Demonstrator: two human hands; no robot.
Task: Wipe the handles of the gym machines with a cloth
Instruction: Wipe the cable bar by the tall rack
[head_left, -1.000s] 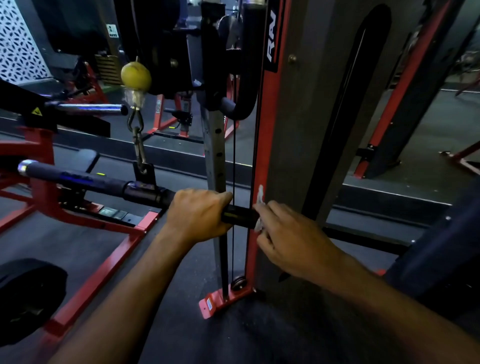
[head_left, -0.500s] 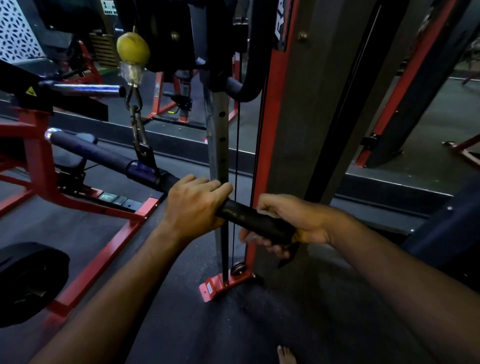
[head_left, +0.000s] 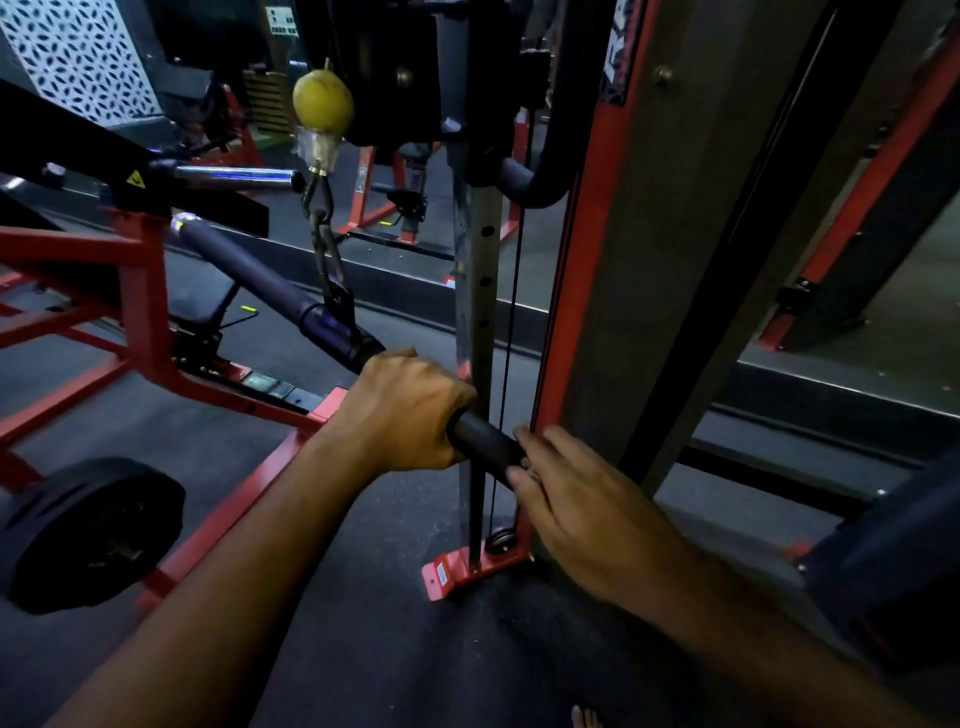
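Our left hand (head_left: 410, 410) wraps tight around the black bar handle (head_left: 483, 441), just beside the grey upright (head_left: 480, 312). Our right hand (head_left: 582, 499) curls round the handle's near end; the cloth is hidden from view. Open floor (head_left: 363, 597) below, red frame (head_left: 571, 291) crowding right.

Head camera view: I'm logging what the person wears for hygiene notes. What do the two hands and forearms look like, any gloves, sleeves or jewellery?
Both are bare. The left hand and right hand have no gloves, and no watch, band or bracelet shows at either wrist. No sleeve covers either forearm as far as the frame shows. The right hand's fingers are blurred, so a ring cannot be ruled out.
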